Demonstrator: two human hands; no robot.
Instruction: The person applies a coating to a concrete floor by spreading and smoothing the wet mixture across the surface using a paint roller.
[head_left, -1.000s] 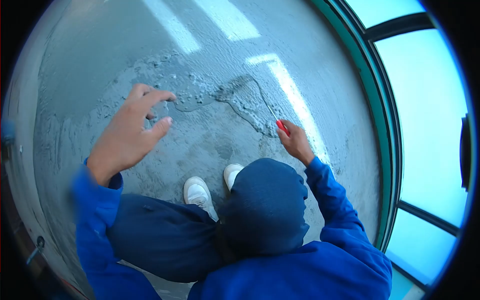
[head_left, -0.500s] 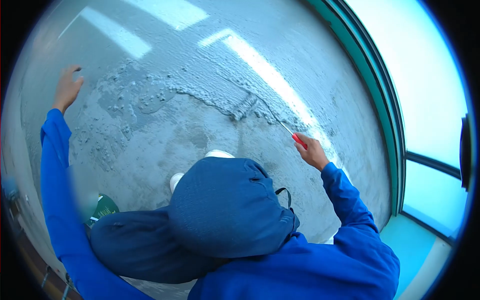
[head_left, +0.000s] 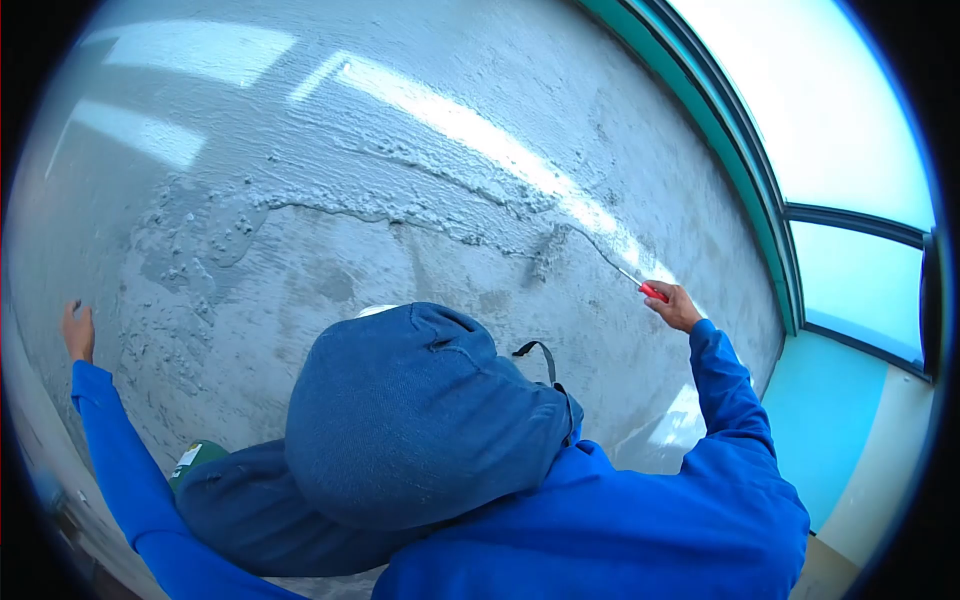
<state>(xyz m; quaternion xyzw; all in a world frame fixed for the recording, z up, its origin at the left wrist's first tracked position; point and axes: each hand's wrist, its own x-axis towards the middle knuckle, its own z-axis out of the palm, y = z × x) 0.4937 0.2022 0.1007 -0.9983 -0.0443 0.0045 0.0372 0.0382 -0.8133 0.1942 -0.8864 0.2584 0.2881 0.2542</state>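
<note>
The red-handled roller (head_left: 653, 292) is gripped by the right hand (head_left: 680, 308), its head set beside the wet coating (head_left: 420, 200) on the floor (head_left: 600, 350); the left hand's (head_left: 79, 334) fingers are released, and ridges could be left by uneven pressure.

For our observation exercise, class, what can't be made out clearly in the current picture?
In the head view:
- Green container: largely hidden behind the left leg.
- Its label: wording too small.
- White shoe: mostly covered by the right knee.
- Roller head: outline blurred.
- Window: outside washed out.
</note>
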